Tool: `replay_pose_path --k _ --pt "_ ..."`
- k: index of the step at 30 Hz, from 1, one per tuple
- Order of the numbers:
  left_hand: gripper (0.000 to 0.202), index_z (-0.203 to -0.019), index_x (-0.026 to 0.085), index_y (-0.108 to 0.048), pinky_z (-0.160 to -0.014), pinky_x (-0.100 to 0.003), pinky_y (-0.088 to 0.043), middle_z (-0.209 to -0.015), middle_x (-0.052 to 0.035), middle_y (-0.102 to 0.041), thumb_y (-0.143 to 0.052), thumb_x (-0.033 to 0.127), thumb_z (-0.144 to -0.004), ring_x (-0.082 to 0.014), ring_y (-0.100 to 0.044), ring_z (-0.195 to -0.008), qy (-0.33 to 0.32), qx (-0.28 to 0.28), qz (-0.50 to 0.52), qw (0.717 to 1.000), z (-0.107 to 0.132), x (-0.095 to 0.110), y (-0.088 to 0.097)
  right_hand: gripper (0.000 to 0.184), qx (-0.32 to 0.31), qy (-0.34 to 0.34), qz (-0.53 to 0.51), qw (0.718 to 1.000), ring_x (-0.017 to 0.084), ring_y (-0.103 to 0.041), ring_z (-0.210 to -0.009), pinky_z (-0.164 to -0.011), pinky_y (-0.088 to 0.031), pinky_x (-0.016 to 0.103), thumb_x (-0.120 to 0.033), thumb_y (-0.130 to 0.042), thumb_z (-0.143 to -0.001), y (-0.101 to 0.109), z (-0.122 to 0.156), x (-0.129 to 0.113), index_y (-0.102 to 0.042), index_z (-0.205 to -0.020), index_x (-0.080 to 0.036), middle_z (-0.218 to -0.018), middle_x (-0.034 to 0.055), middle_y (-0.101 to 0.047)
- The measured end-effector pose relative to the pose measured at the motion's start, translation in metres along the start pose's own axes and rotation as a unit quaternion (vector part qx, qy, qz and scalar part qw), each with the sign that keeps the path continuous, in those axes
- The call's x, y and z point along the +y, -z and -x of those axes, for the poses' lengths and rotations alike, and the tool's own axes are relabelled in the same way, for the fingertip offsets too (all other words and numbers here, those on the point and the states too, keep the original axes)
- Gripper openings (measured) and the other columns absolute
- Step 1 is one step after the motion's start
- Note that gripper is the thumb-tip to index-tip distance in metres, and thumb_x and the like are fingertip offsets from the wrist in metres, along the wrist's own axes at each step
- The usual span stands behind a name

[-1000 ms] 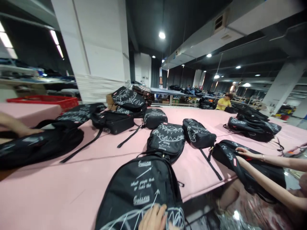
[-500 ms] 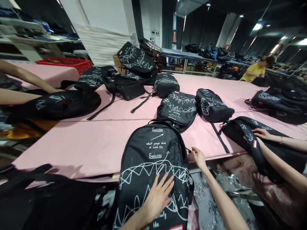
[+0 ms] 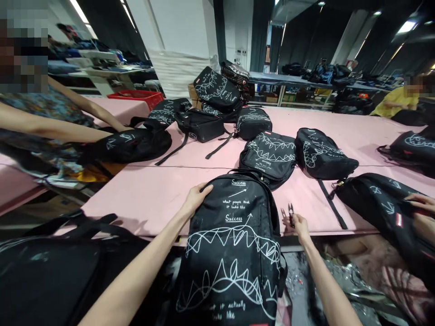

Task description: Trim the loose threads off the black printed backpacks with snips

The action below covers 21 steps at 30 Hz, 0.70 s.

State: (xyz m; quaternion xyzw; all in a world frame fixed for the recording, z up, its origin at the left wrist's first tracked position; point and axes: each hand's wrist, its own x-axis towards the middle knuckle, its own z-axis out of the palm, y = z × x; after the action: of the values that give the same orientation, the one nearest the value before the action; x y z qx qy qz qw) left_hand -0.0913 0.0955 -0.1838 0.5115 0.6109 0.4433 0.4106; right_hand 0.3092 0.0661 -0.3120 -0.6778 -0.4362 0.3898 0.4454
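A black backpack (image 3: 234, 244) with white scribbled lines and the word "Success" lies in front of me, its top on the pink table (image 3: 149, 194). My left hand (image 3: 198, 198) is closed on its upper left edge, fingers pressed together at the fabric. To the right of the bag, just above the table's front edge, my right hand (image 3: 300, 225) holds a small dark pair of thread snips (image 3: 291, 214), points upward. These snips are apart from the backpack.
More printed backpacks (image 3: 270, 156) lie beyond mine, several piled farther back. At left, a co-worker's arms (image 3: 84, 127) reach onto a black bag (image 3: 136, 145). Another person's hand (image 3: 423, 206) rests on a backpack (image 3: 377, 199) at right. A large black bag (image 3: 44, 271) stands lower left.
My left hand has moved from flat on the backpack's front up to its upper left edge. My right hand has shifted away from the bag's side, the snips now showing plainly. The view has turned left.
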Motion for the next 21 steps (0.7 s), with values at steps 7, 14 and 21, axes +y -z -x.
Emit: replay_pose_path --k 7,14,21 --pt "0.040 -0.072 0.013 -0.065 -0.063 -0.027 -0.047 -0.067 -0.0020 -0.063 -0.062 0.054 -0.068 -0.0162 -0.057 -0.065 0.020 -0.091 0.164 0.982 0.047 0.020 0.019 0.044 0.018 0.048 -0.132 0.990 0.010 -0.048 -0.050 -0.051 -0.040 0.023 -0.047 -0.072 -0.054 0.020 0.026 -0.067 -0.053 -0.081 -0.018 -0.059 -0.0037 -0.051" --pt "0.035 -0.058 0.013 -0.060 -0.054 -0.022 -0.037 -0.063 0.0007 -0.051 -0.069 0.046 -0.062 -0.0110 -0.046 -0.059 -0.049 -0.084 0.183 0.978 0.073 0.025 0.031 0.041 -0.047 0.111 -0.140 0.983 0.004 -0.026 -0.043 -0.040 -0.022 0.020 -0.052 -0.064 -0.065 -0.039 0.024 -0.146 -0.058 -0.083 -0.016 -0.059 -0.0045 -0.049" --pt "0.024 -0.066 0.013 -0.060 -0.063 -0.021 -0.044 -0.060 0.0041 -0.057 -0.075 0.030 -0.059 -0.0097 -0.051 -0.062 0.024 0.051 0.324 0.944 0.074 -0.008 0.059 0.044 -0.233 0.111 -0.033 0.966 0.005 -0.031 -0.045 -0.042 -0.024 0.019 -0.058 -0.057 -0.070 -0.062 0.030 -0.158 -0.059 -0.075 -0.014 -0.054 -0.0048 -0.045"
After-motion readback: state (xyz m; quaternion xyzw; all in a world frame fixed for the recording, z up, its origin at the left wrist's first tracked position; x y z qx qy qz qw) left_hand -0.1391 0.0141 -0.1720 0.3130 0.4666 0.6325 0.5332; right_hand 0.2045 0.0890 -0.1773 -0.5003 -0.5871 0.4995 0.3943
